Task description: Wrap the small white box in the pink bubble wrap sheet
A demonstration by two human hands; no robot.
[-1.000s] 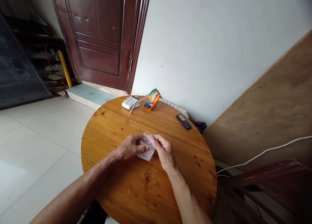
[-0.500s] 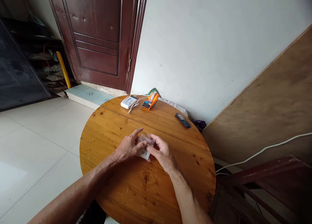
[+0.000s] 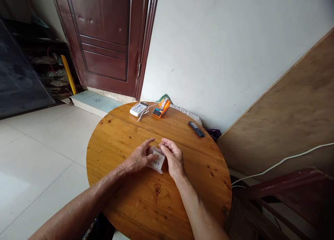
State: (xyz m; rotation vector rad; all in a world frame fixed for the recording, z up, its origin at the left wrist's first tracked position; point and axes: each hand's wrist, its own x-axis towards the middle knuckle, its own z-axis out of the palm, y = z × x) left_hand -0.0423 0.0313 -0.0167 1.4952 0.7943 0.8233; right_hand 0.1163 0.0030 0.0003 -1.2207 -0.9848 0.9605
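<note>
A small clear plastic packet (image 3: 157,161) with a white printed label lies on the round wooden table (image 3: 125,139), between my two hands. My left hand (image 3: 137,158) rests on the packet's left edge, thumb pressing it, index finger stretched forward. My right hand (image 3: 173,159) sits against its right edge, fingers curled and pinching the packet's upper corner. Both forearms reach in from the bottom of the view.
At the table's far edge lie a white device (image 3: 138,109) with a white cord, an orange tape dispenser (image 3: 161,109) and a dark blurred object (image 3: 196,128). A dark red door (image 3: 104,38) stands behind; a wooden board (image 3: 287,104) leans at the right.
The packet was lifted and crumpled between both hands; now it lies flatter on the table, with the hands lowered onto its edges.
</note>
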